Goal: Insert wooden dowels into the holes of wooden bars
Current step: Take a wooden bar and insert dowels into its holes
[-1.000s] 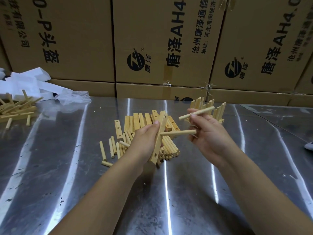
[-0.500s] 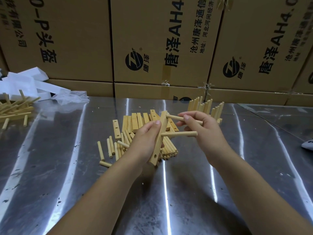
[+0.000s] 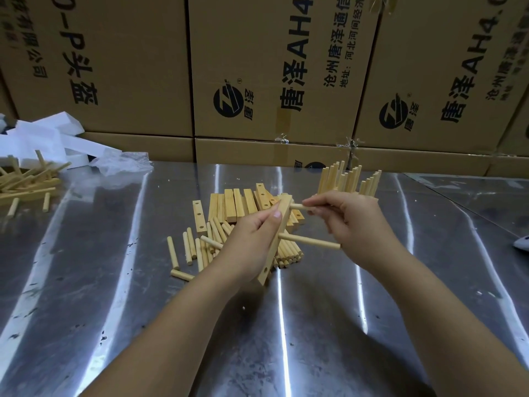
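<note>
My left hand (image 3: pixel 252 242) grips a wooden bar (image 3: pixel 282 222) held on end, tilted, above the steel table. One dowel (image 3: pixel 310 242) sticks out of the bar's middle hole to the right. My right hand (image 3: pixel 347 222) pinches a second dowel (image 3: pixel 297 206) whose tip is at the bar's upper hole. The bar's lowest hole (image 3: pixel 265 269) has nothing in it. Behind the hands lie a pile of loose bars (image 3: pixel 237 206) and loose dowels (image 3: pixel 191 249).
A cluster of bars with upright dowels (image 3: pixel 347 180) stands behind my right hand. More dowelled pieces (image 3: pixel 27 183) lie at the far left beside white foam blocks (image 3: pixel 48 138) and plastic wrap. Cardboard boxes (image 3: pixel 257 81) wall the table's back edge.
My right hand has brought the second dowel down and left from the air to the bar's upper hole. My left hand has kept the bar nearly still.
</note>
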